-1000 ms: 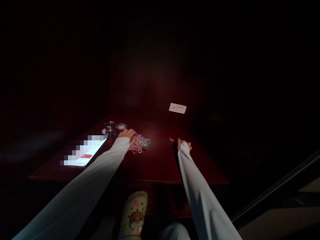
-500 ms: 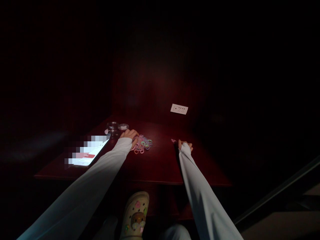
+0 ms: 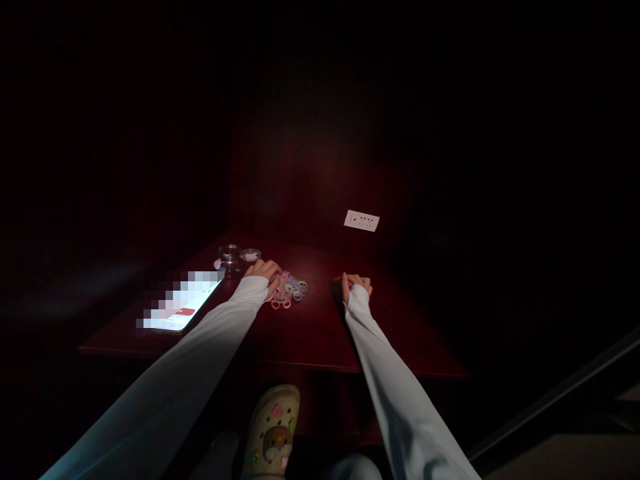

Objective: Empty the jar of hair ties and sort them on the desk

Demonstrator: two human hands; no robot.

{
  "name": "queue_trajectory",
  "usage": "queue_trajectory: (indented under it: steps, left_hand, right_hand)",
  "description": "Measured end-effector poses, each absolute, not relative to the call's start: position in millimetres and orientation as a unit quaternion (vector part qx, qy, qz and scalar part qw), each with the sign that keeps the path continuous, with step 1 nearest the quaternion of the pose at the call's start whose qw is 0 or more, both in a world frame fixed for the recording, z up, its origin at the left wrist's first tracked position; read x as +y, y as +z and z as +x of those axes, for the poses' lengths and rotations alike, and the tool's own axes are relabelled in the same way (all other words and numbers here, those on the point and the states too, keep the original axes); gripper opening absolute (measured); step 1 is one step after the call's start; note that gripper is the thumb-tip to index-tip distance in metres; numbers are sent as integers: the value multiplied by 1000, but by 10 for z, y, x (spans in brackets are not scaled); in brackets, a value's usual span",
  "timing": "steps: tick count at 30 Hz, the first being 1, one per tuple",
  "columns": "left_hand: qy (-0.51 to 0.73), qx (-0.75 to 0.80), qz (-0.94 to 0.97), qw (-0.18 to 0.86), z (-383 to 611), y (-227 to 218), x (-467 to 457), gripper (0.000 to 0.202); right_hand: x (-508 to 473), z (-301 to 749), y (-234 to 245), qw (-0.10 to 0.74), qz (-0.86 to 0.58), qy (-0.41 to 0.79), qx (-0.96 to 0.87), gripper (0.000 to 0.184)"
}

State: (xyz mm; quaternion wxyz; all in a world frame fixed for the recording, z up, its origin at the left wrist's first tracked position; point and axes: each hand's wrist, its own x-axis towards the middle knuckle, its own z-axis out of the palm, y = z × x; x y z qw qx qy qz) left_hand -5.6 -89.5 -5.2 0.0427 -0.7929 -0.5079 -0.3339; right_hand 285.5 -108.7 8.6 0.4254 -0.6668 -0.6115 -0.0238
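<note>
A pile of small hair ties in pink, purple, green and other pale colours lies on the dark red table. My left hand rests at the left edge of this pile, palm down, its fingers loosely spread and touching the ties. To the right of the pile, my right hand is low over the tabletop with its fingers curled together. What its fingertips hold, if anything, is hidden.
A lit phone lies left of my left arm. Behind it stand a clear jar and a round clear lid. A white socket plate is on the back panel. Below the table shows a decorated clog.
My right hand has moved left, over the spot where a small pink bunch of ties lay, now covered. My left hand stays at the pile. The whole view has shifted slightly.
</note>
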Motion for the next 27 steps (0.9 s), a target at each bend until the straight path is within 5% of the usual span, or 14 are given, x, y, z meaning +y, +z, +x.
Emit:
queue_trajectory:
  steps: [8,27]
  left_hand:
    - [-331,-516,-789,50,-76,-28,-916,25]
    - [-327,-535,-778,35,-25,50,-993,23]
  right_hand:
    - [-966,1844,-21,426,-596,84,-675,21]
    - [-892,1790,-75,436,-587,149,-666,11]
